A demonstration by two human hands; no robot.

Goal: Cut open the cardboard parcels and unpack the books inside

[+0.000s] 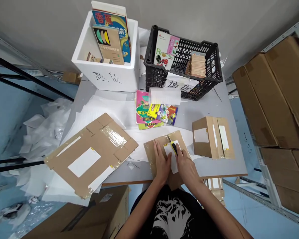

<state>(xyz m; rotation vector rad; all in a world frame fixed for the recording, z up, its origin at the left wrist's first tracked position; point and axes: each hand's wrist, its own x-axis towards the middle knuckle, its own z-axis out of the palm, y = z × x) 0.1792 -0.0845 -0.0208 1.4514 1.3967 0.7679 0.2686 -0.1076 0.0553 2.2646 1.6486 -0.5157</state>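
A small taped cardboard parcel (150,152) with a white label lies at the table's front edge, partly over it. My left hand (162,162) rests flat on the parcel, left of the label, with its fingers stretched out. In my right hand (185,165) is a yellow and black utility knife (174,147), its tip end on the parcel near the top of the label. The blade itself is too small to make out. Just beyond the parcel lie several colourful books (161,113) with a white paper slip (164,96) over them.
A large flat cardboard parcel (94,146) lies at left, a cardboard box (201,137) at right. Behind stand a white foam box (109,74) and a black plastic crate (154,74), both holding books. Stacked cartons (276,89) line the right side; discarded wrapping (40,132) covers the left floor.
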